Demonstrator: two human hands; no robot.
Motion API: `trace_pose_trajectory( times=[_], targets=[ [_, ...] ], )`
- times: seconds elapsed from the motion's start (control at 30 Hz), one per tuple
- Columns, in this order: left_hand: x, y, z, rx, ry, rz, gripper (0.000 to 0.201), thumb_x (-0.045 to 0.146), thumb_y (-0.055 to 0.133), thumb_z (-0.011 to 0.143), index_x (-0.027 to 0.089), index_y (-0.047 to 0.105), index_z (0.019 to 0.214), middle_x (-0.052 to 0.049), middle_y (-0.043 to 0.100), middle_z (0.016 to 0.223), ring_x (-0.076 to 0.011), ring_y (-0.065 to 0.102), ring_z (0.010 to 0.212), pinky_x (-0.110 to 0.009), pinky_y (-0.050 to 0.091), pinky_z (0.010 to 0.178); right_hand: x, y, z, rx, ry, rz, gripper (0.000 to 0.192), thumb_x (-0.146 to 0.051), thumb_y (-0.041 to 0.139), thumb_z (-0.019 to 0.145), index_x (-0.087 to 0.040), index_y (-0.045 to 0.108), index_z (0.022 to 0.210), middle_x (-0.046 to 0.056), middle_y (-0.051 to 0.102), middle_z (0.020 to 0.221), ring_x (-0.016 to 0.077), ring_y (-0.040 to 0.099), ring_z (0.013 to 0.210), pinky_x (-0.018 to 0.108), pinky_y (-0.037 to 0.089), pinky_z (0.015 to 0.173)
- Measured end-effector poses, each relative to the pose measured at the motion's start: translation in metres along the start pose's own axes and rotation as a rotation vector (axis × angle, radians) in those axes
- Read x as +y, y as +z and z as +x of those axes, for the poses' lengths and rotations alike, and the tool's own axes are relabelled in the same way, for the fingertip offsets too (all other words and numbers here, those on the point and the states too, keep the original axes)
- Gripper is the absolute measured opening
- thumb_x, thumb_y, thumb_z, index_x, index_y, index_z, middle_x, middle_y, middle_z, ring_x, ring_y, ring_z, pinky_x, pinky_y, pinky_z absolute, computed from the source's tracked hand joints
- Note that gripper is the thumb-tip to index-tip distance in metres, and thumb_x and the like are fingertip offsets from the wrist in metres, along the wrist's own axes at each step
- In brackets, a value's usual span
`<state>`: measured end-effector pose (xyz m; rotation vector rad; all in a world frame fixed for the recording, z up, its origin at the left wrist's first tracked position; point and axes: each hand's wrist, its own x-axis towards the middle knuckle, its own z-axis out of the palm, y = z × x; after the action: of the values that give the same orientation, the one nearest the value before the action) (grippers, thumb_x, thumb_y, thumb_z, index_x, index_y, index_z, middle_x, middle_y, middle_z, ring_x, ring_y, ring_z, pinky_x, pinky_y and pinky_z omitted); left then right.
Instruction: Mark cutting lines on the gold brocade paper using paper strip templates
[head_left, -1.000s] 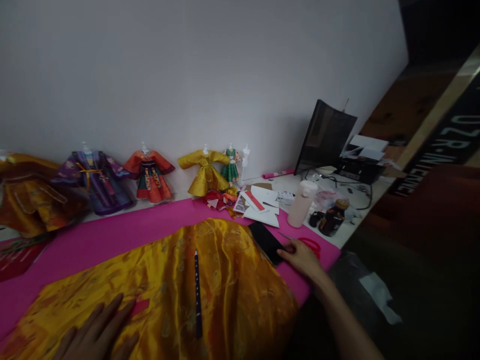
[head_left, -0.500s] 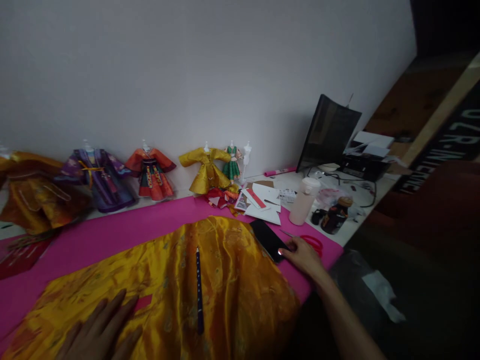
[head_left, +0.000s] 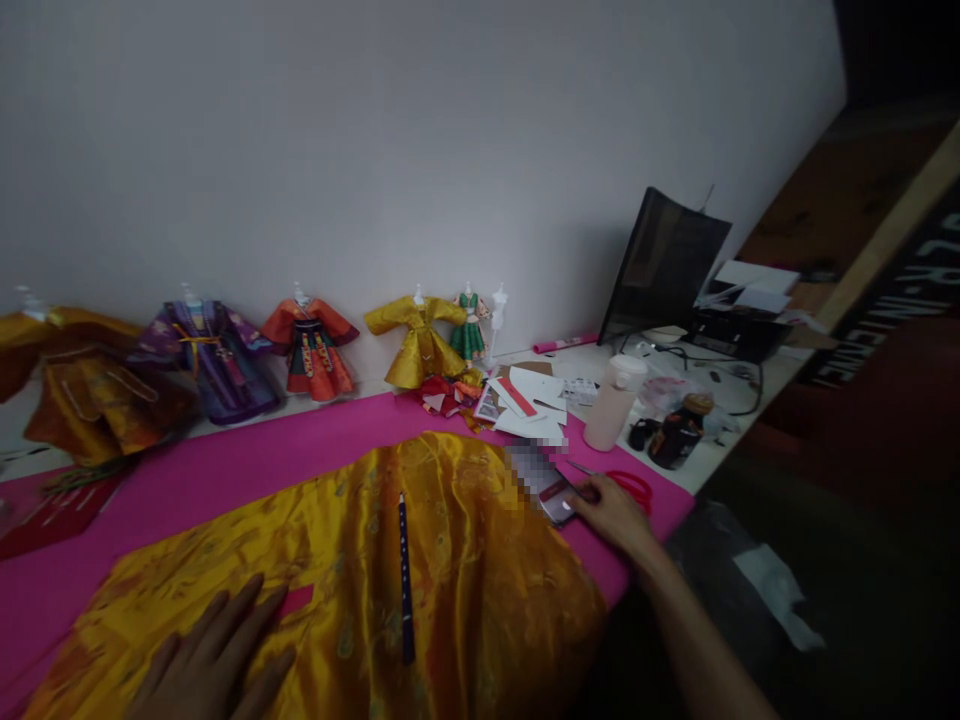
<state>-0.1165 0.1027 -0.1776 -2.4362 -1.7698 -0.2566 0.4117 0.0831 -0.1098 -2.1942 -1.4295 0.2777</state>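
Note:
A glossy yellow-gold patterned fabric [head_left: 360,570] lies spread over the table's front. My left hand [head_left: 214,650] rests on it with fingers stretched and slightly spread, beside a small pink-red strip [head_left: 296,600]. Across the fabric's middle lies a dark dotted pencil [head_left: 406,590]. At the fabric's right edge is a smartphone [head_left: 541,480], its screen lit and partly pixelated. My right hand [head_left: 611,515] is at the phone's near right corner, thumb on its lower end and fingers curled along its side. Red-handled scissors [head_left: 631,488] lie just behind that hand.
Miniature robes stand along the wall, including a purple one [head_left: 206,360] and an orange one [head_left: 311,345]. White paper pieces [head_left: 529,395], a pale bottle [head_left: 615,405], a dark jar [head_left: 679,430] and a monitor [head_left: 664,265] occupy the right side. Pink matting [head_left: 300,440] covers the table.
The phone's screen has gone from dark to lit. The whole view has shifted slightly, while both hands keep nearly the same places.

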Motion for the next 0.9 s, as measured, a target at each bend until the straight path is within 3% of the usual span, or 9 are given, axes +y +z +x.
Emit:
trace_pose_trajectory(
  times=[0.17, 0.33, 0.47, 0.57, 0.67, 0.77, 0.9],
  targets=[
    [-0.004, 0.005, 0.000, 0.007, -0.010, -0.029, 0.066, 0.056, 0.038, 0.093, 0.018, 0.048, 0.146, -0.013, 0.039, 0.158, -0.0379, 0.030, 0.148, -0.062, 0.032, 0.112, -0.002, -0.001, -0.001, 0.002, -0.004, -0.003, 0.038, -0.052, 0.056, 0.087, -0.019, 0.071, 0.099, 0.009, 0.072, 0.102, 0.0263, 0.068, 0.094, 0.033, 0.048, 0.075],
    [-0.005, 0.008, -0.001, 0.019, -0.016, -0.009, 0.067, 0.057, 0.036, 0.092, 0.019, 0.049, 0.146, -0.011, 0.041, 0.158, -0.0383, 0.030, 0.148, -0.063, 0.030, 0.113, -0.007, -0.009, -0.008, 0.047, -0.012, -0.009, 0.046, -0.050, 0.058, 0.087, -0.016, 0.066, 0.117, 0.013, 0.069, 0.116, 0.0298, 0.064, 0.109, 0.037, 0.048, 0.088],
    [0.000, 0.000, -0.001, -0.004, -0.021, -0.004, 0.069, 0.058, 0.036, 0.091, 0.018, 0.050, 0.145, -0.012, 0.043, 0.156, -0.0381, 0.033, 0.146, -0.063, 0.030, 0.113, -0.029, -0.016, -0.030, 0.142, -0.158, -0.006, 0.034, -0.038, 0.057, 0.088, -0.017, 0.067, 0.113, 0.013, 0.069, 0.113, 0.0298, 0.063, 0.106, 0.040, 0.049, 0.091],
    [0.006, -0.011, 0.001, -0.018, -0.017, -0.015, 0.070, 0.060, 0.037, 0.090, 0.016, 0.050, 0.144, -0.013, 0.043, 0.156, -0.0382, 0.035, 0.145, -0.063, 0.031, 0.113, -0.058, -0.009, -0.052, -0.002, -0.352, 0.085, 0.030, -0.037, 0.055, 0.090, -0.021, 0.068, 0.111, 0.011, 0.070, 0.113, 0.0276, 0.065, 0.104, 0.039, 0.051, 0.091],
    [0.011, -0.021, 0.001, -0.030, -0.029, -0.030, 0.070, 0.059, 0.036, 0.090, 0.016, 0.052, 0.143, -0.014, 0.045, 0.155, -0.0378, 0.035, 0.145, -0.063, 0.031, 0.113, -0.091, 0.005, -0.071, -0.163, -0.476, 0.085, 0.046, -0.036, 0.059, 0.090, -0.017, 0.061, 0.132, 0.014, 0.061, 0.138, 0.0306, 0.054, 0.129, 0.045, 0.041, 0.110],
    [0.016, -0.027, 0.002, -0.052, -0.037, -0.042, 0.071, 0.059, 0.036, 0.090, 0.016, 0.053, 0.143, -0.013, 0.046, 0.154, -0.0374, 0.038, 0.144, -0.063, 0.030, 0.114, -0.121, 0.014, -0.082, -0.352, -0.479, 0.068, 0.064, -0.043, 0.064, 0.090, -0.015, 0.050, 0.146, 0.016, 0.044, 0.155, 0.0343, 0.037, 0.144, 0.053, 0.026, 0.119],
    [0.020, -0.034, 0.002, -0.075, -0.050, -0.036, 0.070, 0.060, 0.036, 0.089, 0.018, 0.054, 0.142, -0.012, 0.045, 0.154, -0.0364, 0.040, 0.143, -0.062, 0.029, 0.115, -0.149, 0.019, -0.087, -0.515, -0.462, 0.127, 0.074, -0.052, 0.059, 0.092, -0.014, 0.040, 0.152, 0.017, 0.033, 0.160, 0.0345, 0.030, 0.148, 0.053, 0.026, 0.120]
  ],
)
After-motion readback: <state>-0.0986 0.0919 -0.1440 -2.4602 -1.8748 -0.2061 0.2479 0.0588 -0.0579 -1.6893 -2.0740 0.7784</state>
